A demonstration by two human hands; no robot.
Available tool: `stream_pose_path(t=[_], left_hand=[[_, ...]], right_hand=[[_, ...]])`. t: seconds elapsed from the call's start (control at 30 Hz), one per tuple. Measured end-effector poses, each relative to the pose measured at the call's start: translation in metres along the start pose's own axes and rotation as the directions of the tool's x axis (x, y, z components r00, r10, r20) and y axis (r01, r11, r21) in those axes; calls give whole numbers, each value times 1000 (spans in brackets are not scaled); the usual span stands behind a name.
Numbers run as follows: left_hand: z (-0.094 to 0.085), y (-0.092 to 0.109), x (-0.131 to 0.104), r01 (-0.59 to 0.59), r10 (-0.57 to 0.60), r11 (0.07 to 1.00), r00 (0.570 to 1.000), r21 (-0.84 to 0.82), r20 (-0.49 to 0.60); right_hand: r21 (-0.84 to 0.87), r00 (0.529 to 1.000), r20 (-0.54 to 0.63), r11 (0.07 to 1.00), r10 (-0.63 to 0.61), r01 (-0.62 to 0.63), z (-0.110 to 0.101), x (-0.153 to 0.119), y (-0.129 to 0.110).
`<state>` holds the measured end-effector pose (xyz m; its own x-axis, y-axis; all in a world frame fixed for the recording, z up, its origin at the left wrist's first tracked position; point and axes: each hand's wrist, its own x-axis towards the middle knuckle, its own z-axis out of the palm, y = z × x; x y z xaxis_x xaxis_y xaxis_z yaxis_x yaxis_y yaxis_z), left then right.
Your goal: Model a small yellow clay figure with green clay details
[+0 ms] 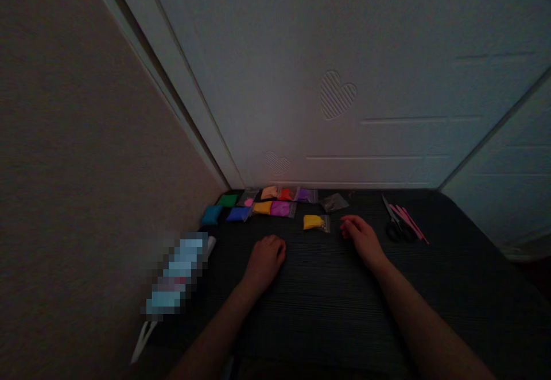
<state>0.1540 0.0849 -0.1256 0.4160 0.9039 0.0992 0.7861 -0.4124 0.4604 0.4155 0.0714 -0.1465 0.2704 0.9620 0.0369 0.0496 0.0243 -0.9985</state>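
Note:
My left hand rests on the dark table, knuckles up, its fingers curled under into a loose fist. No object shows in it. My right hand lies on its side on the table, fingers half bent and thumb apart, with nothing visible between them. Just left of its fingertips is a small clear bag of yellow modelling clay, which neither hand touches. Behind that bag lies a crumpled clear bag that looks empty.
Several small bags of coloured clay line the table's back left. Black-handled scissors lie beside pink sticks at the right. A blurred pale-blue packet is at the left edge. A white panel rises behind the table.

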Motion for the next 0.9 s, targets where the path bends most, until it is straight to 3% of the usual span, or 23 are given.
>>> stream_pose_path(t=[0.37,0.67,0.9], left_hand=[[-23,-10,-21,200,-218,963,972,-180,-84],[0,-14,-6,96,-99,979,995,-178,-8],[2,-16,-2,66,-64,992,998,-105,19]], right_hand=[[-13,1000,3,1000,6,-5,-1,2,4],[-9,1000,3,1000,6,-6,-1,2,3],[-21,1000,3,1000,12,-12,-1,2,3]])
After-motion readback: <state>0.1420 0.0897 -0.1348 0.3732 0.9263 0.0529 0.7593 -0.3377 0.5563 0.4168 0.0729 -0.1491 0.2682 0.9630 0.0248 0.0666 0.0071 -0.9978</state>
